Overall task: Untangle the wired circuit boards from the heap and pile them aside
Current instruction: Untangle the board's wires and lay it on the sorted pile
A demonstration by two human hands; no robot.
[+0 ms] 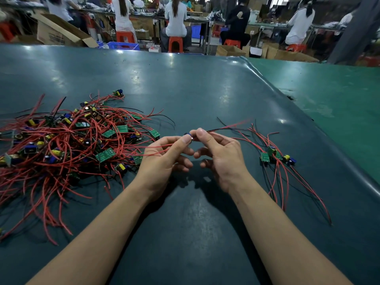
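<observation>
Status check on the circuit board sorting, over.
Left hand and right hand both pinch one wired board. Heap big on left; small sorted pile on right. Red wires trail toward heap.

hands: 2 | heap: 1, boards uncountable | side pile: about 3 boards | orange stools: 5
</observation>
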